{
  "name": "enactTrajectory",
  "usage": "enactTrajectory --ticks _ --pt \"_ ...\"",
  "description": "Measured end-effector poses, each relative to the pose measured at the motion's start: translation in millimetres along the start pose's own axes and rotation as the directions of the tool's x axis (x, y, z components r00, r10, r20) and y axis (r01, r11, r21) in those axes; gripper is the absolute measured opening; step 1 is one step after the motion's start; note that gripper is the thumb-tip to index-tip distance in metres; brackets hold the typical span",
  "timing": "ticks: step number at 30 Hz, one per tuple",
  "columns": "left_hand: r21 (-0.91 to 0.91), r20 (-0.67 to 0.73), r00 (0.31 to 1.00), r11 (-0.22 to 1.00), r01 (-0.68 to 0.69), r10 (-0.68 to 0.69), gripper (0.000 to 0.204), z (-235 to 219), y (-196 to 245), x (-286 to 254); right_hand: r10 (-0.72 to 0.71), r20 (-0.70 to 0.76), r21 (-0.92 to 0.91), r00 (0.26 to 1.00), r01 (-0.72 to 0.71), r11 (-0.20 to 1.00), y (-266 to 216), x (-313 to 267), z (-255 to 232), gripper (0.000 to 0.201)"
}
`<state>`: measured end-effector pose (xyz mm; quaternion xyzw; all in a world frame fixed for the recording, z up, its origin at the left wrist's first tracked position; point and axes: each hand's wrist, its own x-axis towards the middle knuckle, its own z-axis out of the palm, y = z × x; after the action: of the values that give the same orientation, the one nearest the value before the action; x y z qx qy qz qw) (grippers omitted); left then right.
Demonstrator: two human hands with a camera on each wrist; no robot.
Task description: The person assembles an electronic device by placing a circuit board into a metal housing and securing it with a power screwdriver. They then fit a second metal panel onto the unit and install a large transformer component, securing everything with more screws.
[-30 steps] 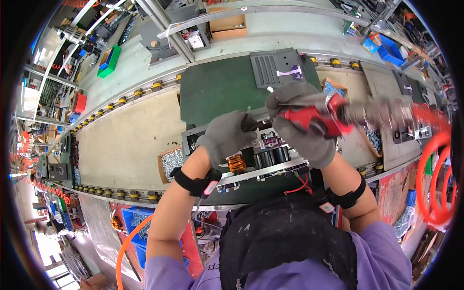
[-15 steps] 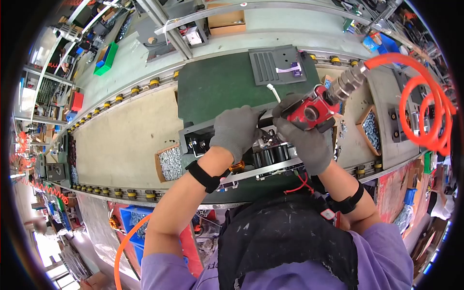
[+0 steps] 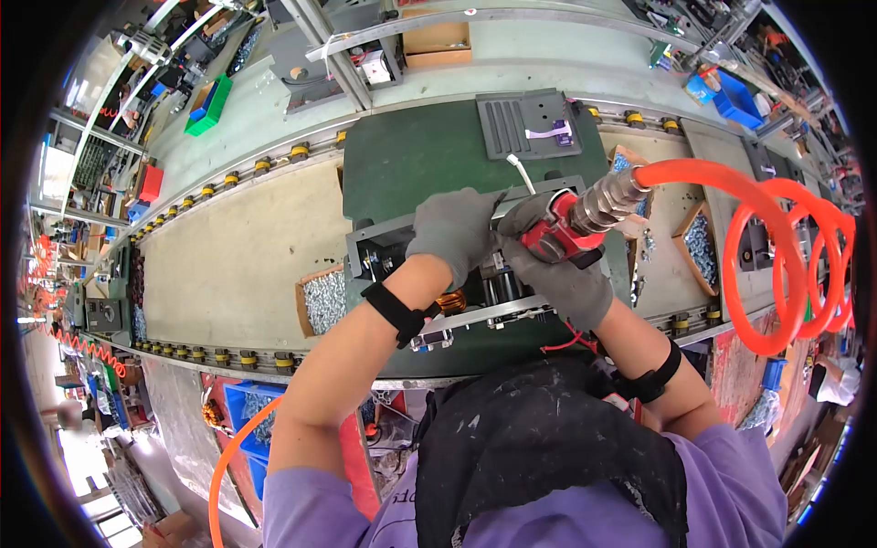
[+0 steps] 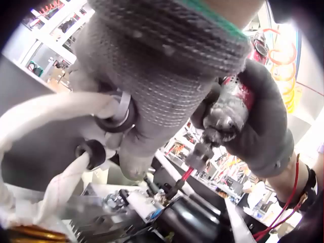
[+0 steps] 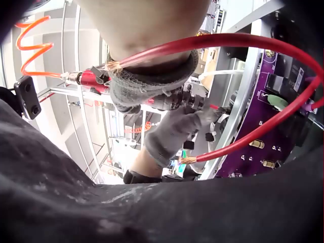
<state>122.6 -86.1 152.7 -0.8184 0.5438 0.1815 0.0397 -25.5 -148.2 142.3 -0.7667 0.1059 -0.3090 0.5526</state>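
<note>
My gloved right hand [image 3: 568, 285] grips a red air screwdriver [image 3: 559, 230] from below, its hose end up to the right. My gloved left hand [image 3: 454, 228] is over the back of an open metal chassis [image 3: 382, 230], fingers close to the driver's nose. The left wrist view has one left finger [image 4: 134, 166] pointing down beside the driver's red bit [image 4: 186, 174]. I cannot tell whether the left hand pinches anything. Black cylinders [image 3: 501, 289] and a copper coil [image 3: 450, 302] sit inside the chassis. White sleeved cables [image 4: 66, 104] with black rings pass under the left hand.
The chassis rests on a green board [image 3: 402, 164] on the roller line. A grey panel [image 3: 507, 132] with a purple part lies behind. Boxes of screws [image 3: 324, 301] flank the board. A coiled orange hose [image 3: 749, 342] hangs at right; loose red wires [image 5: 238, 144] stick out near the right wrist.
The screwdriver has swung from lying rightward to tilting up, then moved left and in toward the left hand. My left hand has shifted right and toward the chassis's back edge.
</note>
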Motion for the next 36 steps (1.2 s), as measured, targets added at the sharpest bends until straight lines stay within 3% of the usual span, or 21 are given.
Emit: enactTrajectory --ticks 2,3,4,5,6,7,8,9,11,12,14,16,20,23,25,29,31,35,36 --pt "-0.244 -0.1 0.995 0.969 -0.027 0.003 0.04 7.1 -14.9 -1.6 0.027 -0.029 0.049 0.999 -0.026 0.998 -3.3 -2.1 1.4 0.019" --pt "-0.242 -0.105 0.995 0.97 -0.028 0.003 0.04 7.4 -25.4 -6.6 0.064 -0.052 0.105 0.997 -0.059 0.993 -8.2 -1.0 3.1 0.019" --pt "-0.715 -0.053 0.999 0.698 -0.041 0.004 0.042 6.3 -39.1 -13.9 0.265 0.046 0.258 0.963 -0.267 0.928 -23.1 3.0 -6.2 0.019" --pt "-0.975 -0.011 0.999 0.221 -0.019 0.036 0.044 5.1 -51.5 -20.4 0.256 0.042 0.261 0.966 -0.258 0.93 -30.2 5.8 -8.8 0.019" --pt "-0.997 0.023 0.999 -0.08 0.021 -0.024 0.043 7.6 -59.5 -29.4 0.233 -0.032 0.253 0.972 -0.217 0.943 -35.1 8.7 -10.6 0.02" --pt "-0.997 0.013 1.0 -0.077 0.011 -0.027 0.043 8.9 -60.8 -35.5 0.207 -0.103 0.241 0.973 -0.177 0.954 -39.1 11.8 -13.0 0.021" --pt "-0.979 -0.036 0.999 -0.201 -0.043 -0.039 0.042 10.8 -61.2 -42.0 0.15 -0.064 0.312 0.987 -0.123 0.942 -42.5 12.9 -17.5 0.039" --pt "-0.943 -0.079 0.995 -0.321 -0.093 -0.056 0.041 13.8 -60.9 -48.2 0.149 -0.064 0.315 0.987 -0.122 0.941 -48.0 16.0 -17.5 0.039" --pt "-0.932 -0.128 0.99 -0.335 -0.142 -0.062 0.039 22.0 -59.4 -49.3 -0.168 -0.163 0.399 0.972 0.221 0.89 -62.0 26.5 -14.8 0.04" --pt "-0.846 -0.214 0.97 -0.518 -0.124 0.116 0.037 26.8 -61.9 -46.1 -0.221 -0.194 0.426 0.956 0.285 0.859 -65.7 30.6 -11.3 0.041" --pt "-0.733 -0.326 0.906 -0.677 -0.063 0.269 0.035 31.7 -59.1 -42.6 -0.184 -0.182 0.386 0.966 0.242 0.89 -67.9 29.7 -3.6 0.04" --pt "-0.729 -0.126 0.992 -0.677 -0.103 -0.016 0.03 33.1 -46.6 -41.5 -0.187 -0.141 0.357 0.972 0.226 0.906 -73.1 30.9 -4.6 0.041" --pt "-0.799 -0.078 0.997 -0.598 -0.066 -0.007 0.028 19.5 -42.6 -54.3 -0.132 -0.065 0.407 0.989 0.147 0.901 -73.8 30.2 -1.5 0.041" --pt "-0.798 -0.05 0.991 -0.591 -0.117 -0.127 0.028 14.1 -36.6 -57.5 -0.068 -0.061 0.43 0.996 0.087 0.899 -76.3 31.3 3.6 0.04" --pt "-0.847 -0.004 0.977 -0.519 -0.117 -0.215 0.027 11.5 -37.8 -55.4 -0.062 -0.075 0.435 0.995 0.089 0.896 -77.8 34.9 7.4 0.041" --pt "-0.868 -0.003 0.972 -0.481 -0.119 -0.235 0.026 1.7 -36.7 -55.8 -0.177 0.03 0.265 0.984 0.163 0.95 -72.5 47.9 5.2 0.044" --pt "-0.89 -0.009 0.973 -0.441 -0.112 -0.229 0.027 2.2 -38.0 -54.1 -0.385 -0.021 0.356 0.922 0.367 0.859 -67.5 53.3 8.4 0.043" --pt "-0.874 -0.044 0.974 -0.464 -0.145 -0.221 0.027 3.5 -37.4 -52.1 -0.43 0.024 0.372 0.902 0.392 0.842 -64.6 55.0 7.8 0.041" --pt "-0.897 -0.059 0.972 -0.416 -0.151 -0.226 0.03 2.9 -36.3 -51.7 -0.433 0.025 0.374 0.901 0.393 0.84 -65.4 55.1 7.3 0.041"
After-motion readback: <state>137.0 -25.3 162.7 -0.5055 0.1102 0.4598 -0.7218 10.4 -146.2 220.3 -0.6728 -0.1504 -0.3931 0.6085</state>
